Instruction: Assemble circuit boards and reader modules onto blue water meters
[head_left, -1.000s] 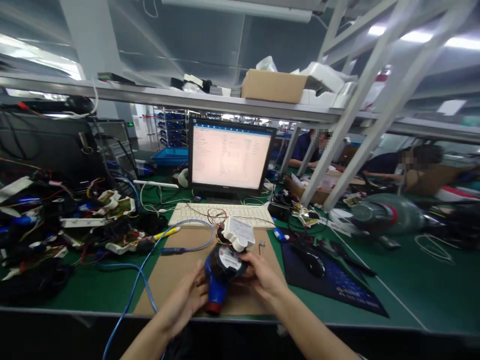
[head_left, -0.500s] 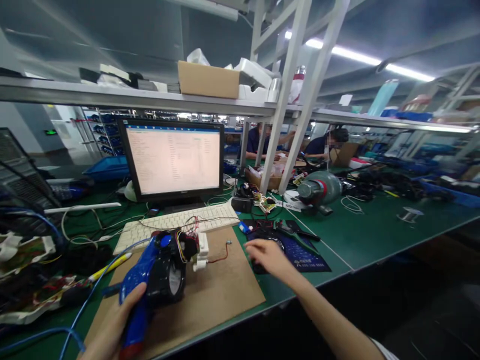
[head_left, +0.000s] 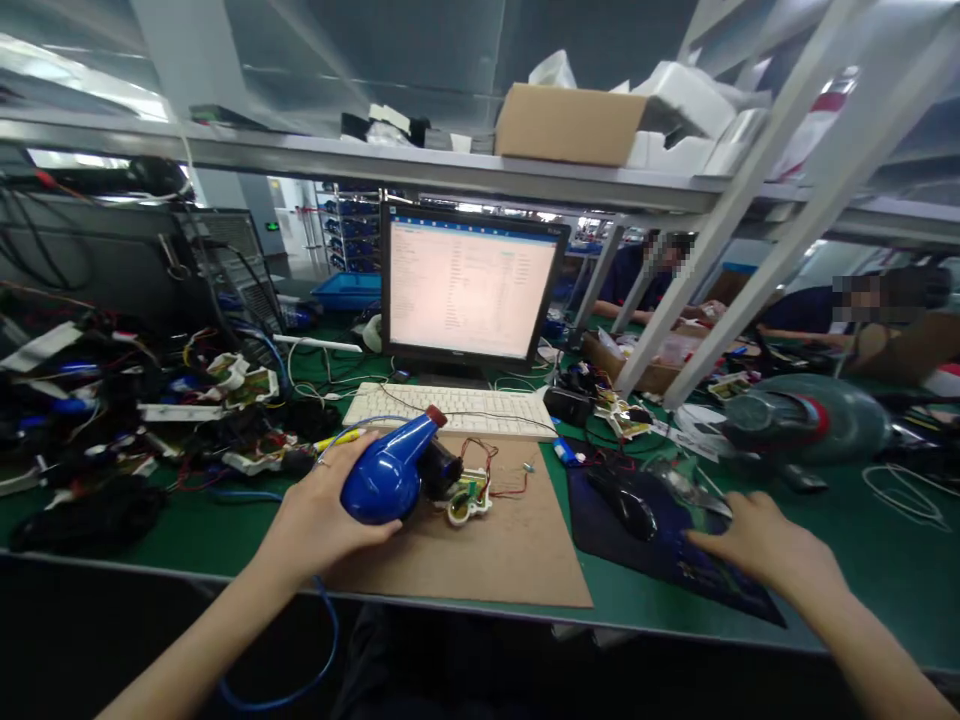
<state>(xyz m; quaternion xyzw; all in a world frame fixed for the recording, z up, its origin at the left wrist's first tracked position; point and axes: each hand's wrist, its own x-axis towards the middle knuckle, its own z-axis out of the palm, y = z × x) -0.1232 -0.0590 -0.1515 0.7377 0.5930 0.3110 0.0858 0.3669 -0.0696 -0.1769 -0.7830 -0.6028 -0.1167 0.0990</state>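
Observation:
My left hand [head_left: 319,510] is closed round a blue plastic handheld device [head_left: 382,485], whose handle points up and away to the right. Wires run from its dark underside to a small circuit board in a white frame [head_left: 469,500], low over the brown board [head_left: 517,560]. My right hand [head_left: 765,545] is at the handle end of a pair of pliers [head_left: 686,488] on the dark mouse pad [head_left: 600,530]. Its thumb and index finger are apart, though blur and the hand itself hide part of the handles. A black mouse [head_left: 626,505] lies left of the pliers.
A white keyboard [head_left: 465,410] and a lit monitor [head_left: 469,285] stand behind the brown board. Opened devices with loose wires [head_left: 225,400] crowd the left. A grey-green machine [head_left: 810,420] stands at right. A shelf [head_left: 420,165] crosses overhead. Two people sit beyond the metal posts.
My view has swung left. My left hand has turned the blue device over, so its handle now points away. My right hand has moved from beside the mouse rightward to the pliers' handles.

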